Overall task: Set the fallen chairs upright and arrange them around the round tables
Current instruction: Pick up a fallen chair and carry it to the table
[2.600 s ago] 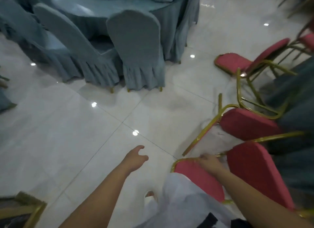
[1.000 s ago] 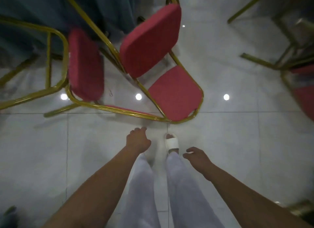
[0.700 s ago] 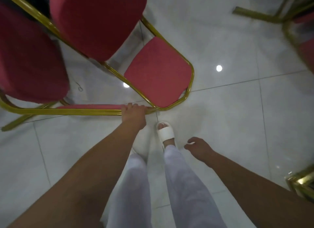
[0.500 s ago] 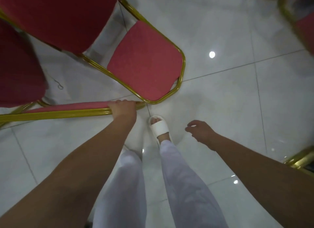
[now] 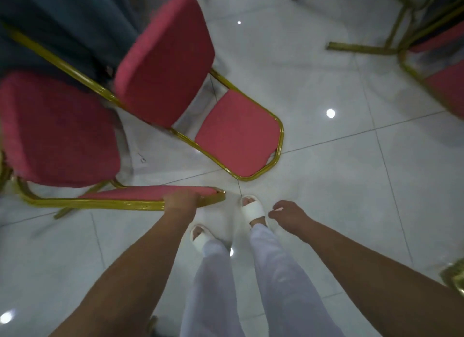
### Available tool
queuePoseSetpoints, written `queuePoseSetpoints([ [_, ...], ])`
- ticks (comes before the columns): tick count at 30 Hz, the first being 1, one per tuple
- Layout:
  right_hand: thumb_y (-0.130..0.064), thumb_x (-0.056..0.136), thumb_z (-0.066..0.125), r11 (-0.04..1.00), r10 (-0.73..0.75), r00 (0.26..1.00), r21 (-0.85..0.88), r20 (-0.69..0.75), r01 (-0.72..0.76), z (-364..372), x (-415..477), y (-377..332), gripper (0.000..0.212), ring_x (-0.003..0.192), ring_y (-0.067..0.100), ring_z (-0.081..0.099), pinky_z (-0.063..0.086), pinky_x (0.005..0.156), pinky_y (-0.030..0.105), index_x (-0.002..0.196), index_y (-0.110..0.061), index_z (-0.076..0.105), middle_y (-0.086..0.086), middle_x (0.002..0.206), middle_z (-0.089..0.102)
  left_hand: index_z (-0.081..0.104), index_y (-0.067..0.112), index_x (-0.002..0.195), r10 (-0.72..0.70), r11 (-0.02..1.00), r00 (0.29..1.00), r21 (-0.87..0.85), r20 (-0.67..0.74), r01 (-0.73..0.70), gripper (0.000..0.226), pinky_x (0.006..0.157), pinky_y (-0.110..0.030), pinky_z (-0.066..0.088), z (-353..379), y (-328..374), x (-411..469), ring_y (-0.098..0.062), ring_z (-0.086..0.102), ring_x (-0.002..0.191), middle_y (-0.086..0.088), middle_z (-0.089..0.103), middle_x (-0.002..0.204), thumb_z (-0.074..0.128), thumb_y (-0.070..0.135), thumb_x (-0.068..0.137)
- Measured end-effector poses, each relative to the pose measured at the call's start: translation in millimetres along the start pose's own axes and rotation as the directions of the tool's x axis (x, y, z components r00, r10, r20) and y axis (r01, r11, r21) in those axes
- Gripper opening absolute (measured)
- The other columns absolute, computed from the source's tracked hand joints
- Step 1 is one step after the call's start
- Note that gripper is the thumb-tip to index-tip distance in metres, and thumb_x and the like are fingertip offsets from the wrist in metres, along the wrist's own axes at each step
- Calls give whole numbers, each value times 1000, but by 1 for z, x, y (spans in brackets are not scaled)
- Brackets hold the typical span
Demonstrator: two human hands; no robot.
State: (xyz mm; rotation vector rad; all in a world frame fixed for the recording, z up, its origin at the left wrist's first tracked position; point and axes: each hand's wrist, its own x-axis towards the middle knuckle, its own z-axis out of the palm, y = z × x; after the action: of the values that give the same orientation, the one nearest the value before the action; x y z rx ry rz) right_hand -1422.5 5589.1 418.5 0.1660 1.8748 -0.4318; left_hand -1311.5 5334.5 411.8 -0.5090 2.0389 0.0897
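Gripping with left hand [image 5: 179,202], fingers curled over backrest edge of fallen red-cushioned, gold-metal-framed banquet chair [image 5: 57,128], tipped over at lower left just ahead of the feet; right hand [image 5: 286,212] idle, loosely curled, holding nothing. Risky as a one-handed lift: could twist out of grip and drop onto white-sandalled toes [image 5: 253,207]. Could also snag legs on second red-and-gold chair [image 5: 236,133] lying just beside, or skid on glossy white tiled floor [image 5: 351,186]. Dark teal cloth [image 5: 62,23], likely table drape, close behind.

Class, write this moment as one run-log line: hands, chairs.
left hand: grips backrest edge of near chair | right hand: free, loosely curled | second chair: lying on floor
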Motion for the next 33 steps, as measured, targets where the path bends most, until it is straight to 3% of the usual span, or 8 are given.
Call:
queuePoseSetpoints([
  [3, -25, 83, 69, 979, -166, 984, -107, 68, 173, 1, -62, -49, 46, 90, 17, 60, 48, 75, 26, 126, -16, 56, 8, 124, 61, 52, 38, 135, 72, 997, 996, -25, -48, -73, 56, 87, -38, 54, -33, -39, -82, -24, 61, 111, 1, 62, 123, 56, 7, 88],
  [7, -44, 75, 75, 799, -396, 892, -397, 217, 451, 16, -138, -111, 89, 134, 26, 42, 39, 107, 44, 151, -35, 28, 2, 152, 36, 49, 52, 134, 119, 980, 974, -135, -192, -146, 67, 76, -31, 50, -72, -104, -195, -22, 63, 101, 8, 66, 115, 48, 6, 85],
  [9, -49, 78, 70, 594, -546, 783, -522, 297, 612, 32, -171, -133, 84, 141, 25, 32, 29, 111, 46, 150, -41, 28, -3, 154, 33, 53, 55, 129, 76, 961, 954, -233, -289, -147, 70, 66, -30, 46, -80, -140, -250, -20, 64, 90, 12, 67, 102, 51, 5, 79],
  [13, -29, 86, 57, 313, -782, 504, -468, 366, 826, 62, -223, -177, 47, 112, 19, 58, 43, 96, 41, 132, -40, 51, -8, 118, 63, 61, 50, 125, -98, 886, 897, -449, -432, -119, 69, 77, -37, 52, -63, -203, -335, -15, 63, 93, 15, 69, 102, 59, 1, 75],
  [18, -21, 83, 58, 221, -716, 455, -446, 530, 868, 94, -263, -222, 57, 106, 19, 61, 51, 88, 34, 136, -38, 52, -3, 120, 64, 69, 38, 120, -350, 784, 793, -619, -498, -43, 50, 82, -33, 50, -13, -250, -366, -13, 58, 110, 15, 66, 120, 65, 5, 81],
  [23, -10, 81, 54, 177, -644, 491, -510, 587, 842, 139, -278, -247, 61, 91, 18, 64, 43, 68, 23, 135, -39, 55, -2, 107, 68, 72, 36, 113, -339, 688, 804, -711, -489, -142, 48, 93, -39, 48, 12, -299, -371, -10, 57, 109, 16, 68, 114, 60, 2, 83],
  [28, -8, 79, 53, 83, -733, 455, -598, 505, 797, 185, -319, -293, 35, 85, 20, 63, 47, 69, 33, 102, -32, 64, -5, 89, 68, 75, 26, 106, -378, 633, 736, -737, -562, -238, 45, 91, -33, 45, 29, -369, -379, -14, 58, 102, 10, 68, 103, 55, -6, 80],
  [33, -30, 89, 60, -117, -745, 370, -655, 555, 746, 238, -381, -380, 4, 74, 12, 55, 41, 62, 31, 87, -30, 57, -9, 79, 58, 75, 24, 104, -508, 388, 718, -871, -476, -303, 45, 79, -19, 50, 57, -463, -392, -3, 58, 94, 14, 65, 102, 58, -12, 83],
])
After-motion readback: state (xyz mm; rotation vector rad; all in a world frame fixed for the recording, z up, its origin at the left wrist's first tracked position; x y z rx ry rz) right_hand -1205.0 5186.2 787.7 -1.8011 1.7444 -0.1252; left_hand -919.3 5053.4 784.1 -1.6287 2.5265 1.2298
